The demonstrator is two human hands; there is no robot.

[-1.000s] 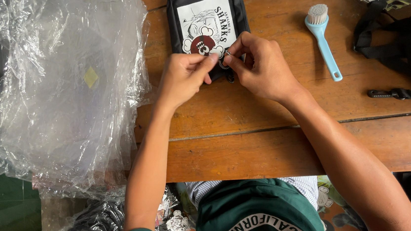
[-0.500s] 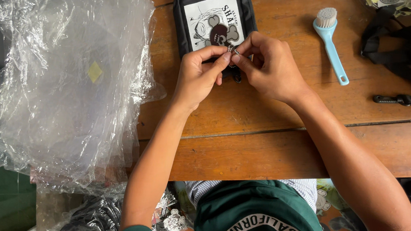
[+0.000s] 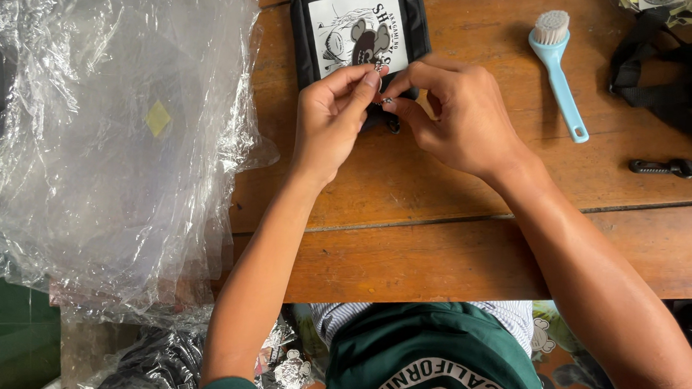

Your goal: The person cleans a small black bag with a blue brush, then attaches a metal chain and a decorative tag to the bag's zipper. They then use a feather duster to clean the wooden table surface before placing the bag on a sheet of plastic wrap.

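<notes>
In the head view, a small black fabric pouch with a white printed cartoon panel [image 3: 358, 33] is lying flat on the brown wooden plank table [image 3: 444, 220], its lower end tucked under the person's fingers; whether anything is sitting inside the pouch cannot be told. The pouch is lying just beyond both hands, touching them at its near edge. The left hand [image 3: 331, 122] is curling inward, its thumb and forefinger pinching a tiny silver metal zipper pull [image 3: 379, 66] at the pouch's edge. The right hand [image 3: 457, 117] is meeting it from the other side, fingers bent and its fingertips pressing together on a small metal piece [image 3: 387, 100] just below the pull. A heap of crumpled clear plastic bags [image 3: 111, 115] is spreading over the table's left end. A light blue plastic brush with pale bristles [image 3: 559, 67] is lying to the right of the hands, and black webbing straps with a buckle [image 3: 688, 99] are resting further right.
</notes>
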